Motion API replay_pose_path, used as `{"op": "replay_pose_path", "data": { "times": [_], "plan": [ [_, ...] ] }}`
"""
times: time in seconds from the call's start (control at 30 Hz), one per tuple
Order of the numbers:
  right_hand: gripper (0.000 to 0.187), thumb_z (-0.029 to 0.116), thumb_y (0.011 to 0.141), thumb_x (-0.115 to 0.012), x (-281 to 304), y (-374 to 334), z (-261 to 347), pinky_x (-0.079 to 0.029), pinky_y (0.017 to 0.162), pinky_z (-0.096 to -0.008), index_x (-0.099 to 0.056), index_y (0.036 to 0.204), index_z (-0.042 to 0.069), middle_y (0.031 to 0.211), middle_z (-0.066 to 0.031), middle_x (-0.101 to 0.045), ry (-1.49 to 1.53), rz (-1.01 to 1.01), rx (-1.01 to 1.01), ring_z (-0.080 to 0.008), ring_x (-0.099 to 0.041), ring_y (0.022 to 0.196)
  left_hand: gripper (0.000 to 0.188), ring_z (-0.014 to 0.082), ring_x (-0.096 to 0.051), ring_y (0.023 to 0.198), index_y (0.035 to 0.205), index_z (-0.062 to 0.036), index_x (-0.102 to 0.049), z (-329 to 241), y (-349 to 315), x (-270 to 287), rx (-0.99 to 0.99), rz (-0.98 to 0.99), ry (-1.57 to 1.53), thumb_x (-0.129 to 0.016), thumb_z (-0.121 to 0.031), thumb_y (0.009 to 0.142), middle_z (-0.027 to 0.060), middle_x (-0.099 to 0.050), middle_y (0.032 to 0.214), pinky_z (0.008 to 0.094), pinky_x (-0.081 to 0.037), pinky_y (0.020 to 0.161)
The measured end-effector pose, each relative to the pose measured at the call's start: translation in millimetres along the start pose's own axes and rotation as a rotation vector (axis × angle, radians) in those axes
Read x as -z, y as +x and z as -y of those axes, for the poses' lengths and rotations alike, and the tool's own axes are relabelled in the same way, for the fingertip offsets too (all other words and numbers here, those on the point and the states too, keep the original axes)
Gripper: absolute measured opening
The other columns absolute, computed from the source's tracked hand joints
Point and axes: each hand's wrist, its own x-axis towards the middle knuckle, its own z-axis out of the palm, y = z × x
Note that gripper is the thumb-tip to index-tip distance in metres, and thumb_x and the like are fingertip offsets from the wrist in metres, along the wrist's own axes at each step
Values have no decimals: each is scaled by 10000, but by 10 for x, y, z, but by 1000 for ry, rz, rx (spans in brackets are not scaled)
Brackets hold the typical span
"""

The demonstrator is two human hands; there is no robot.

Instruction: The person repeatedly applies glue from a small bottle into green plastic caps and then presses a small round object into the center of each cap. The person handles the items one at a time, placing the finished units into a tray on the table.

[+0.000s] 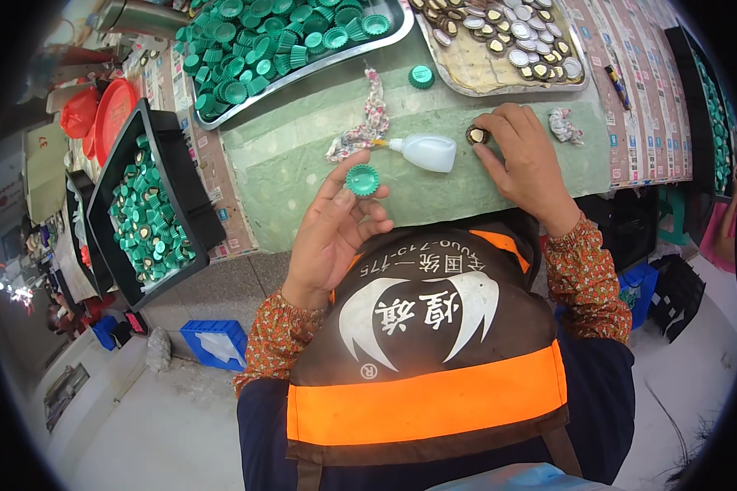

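Observation:
Between the fingertips of my left hand (329, 231) is a green fluted cap (363, 179), its hollow side facing up. My right hand (526, 162) pinches a small dark brown scalloped disc with a pale centre (477, 135), just above the green work surface (303, 176). A translucent squeeze bottle (430, 153) with a thin nozzle lies on its side between my hands. Its tip points toward a twisted floral rag (373, 117). One more green cap (421, 77) sits alone beyond the bottle.
A metal tray (307, 67) heaped with green caps stands at the far left. Another tray (508, 87) holds brown and silvery discs at the far right. Black crates (190, 176) of green pieces flank the table. A crumpled cloth (564, 126) and a dark pen-like tool (617, 87) lie right.

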Motion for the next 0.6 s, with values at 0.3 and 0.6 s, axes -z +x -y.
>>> {"op": "replay_pose_path", "data": {
  "times": [0.3,0.6],
  "plan": [
    [368,28,806,-736,63,104,442,-476,811,-444,-586,1143,24,1026,-136,-585,350,-63,131,-349,-568,956,591,189,-643,1045,1566,-18,-317,52,-13,48,52,58,-76,-518,-270,1071,157,-613,1250,387,-592,950],
    [431,29,805,-731,-111,166,1054,-489,799,-417,-576,1206,3,1009,-144,-558,371,24,203,-338,-561,897,507,190,-628,1145,1487,-80,-416,75,-44,-27,-23,-7,10,-590,-82,1011,96,-569,1332,373,-563,989]
  ]
}}
